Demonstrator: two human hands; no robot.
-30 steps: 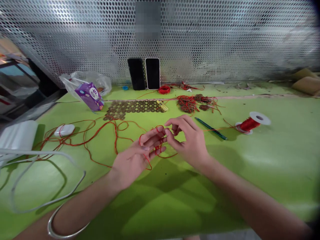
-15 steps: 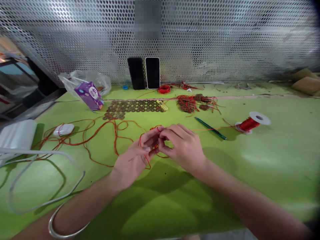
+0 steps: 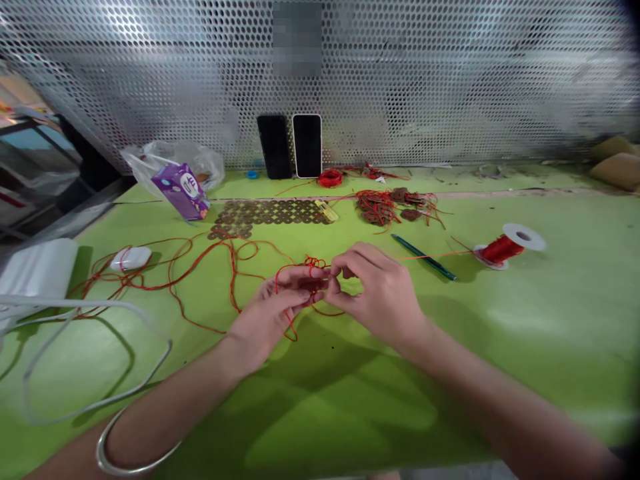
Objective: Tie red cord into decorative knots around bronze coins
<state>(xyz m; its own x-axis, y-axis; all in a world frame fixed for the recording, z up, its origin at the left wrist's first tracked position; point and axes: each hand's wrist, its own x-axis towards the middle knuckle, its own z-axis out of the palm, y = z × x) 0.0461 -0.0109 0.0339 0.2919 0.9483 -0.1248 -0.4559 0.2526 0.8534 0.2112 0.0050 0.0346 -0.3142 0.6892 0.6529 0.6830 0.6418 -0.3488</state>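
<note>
Over the near middle of the table, red cord (image 3: 315, 262) runs around the fingers of my left hand (image 3: 270, 310), with a bunched loop above the fingertips and a slack loop below the thumb. The left thumb and fingers are closed on the cord. My right hand (image 3: 383, 287) is pinched at the left fingertips, where the cord passes between the two hands; its exact grip is partly hidden. From a white spool of red thread (image 3: 503, 250) on the right, a thin strand stretches left across a green pen (image 3: 425, 257) to behind my right hand.
Round coins (image 3: 280, 212) lie in rows at the back, beside a yellow clip-like piece (image 3: 327, 211) and a pile of corded coins (image 3: 377, 207). Two phones (image 3: 307, 147) lean on the perforated metal panel. Loose red cords, a white cable (image 3: 100, 303) and a purple box (image 3: 183, 192) occupy the left.
My right hand has drawn slightly right and down, its fingertips a little farther from my left palm. The bunched red loop now shows more clearly above the left fingers.
</note>
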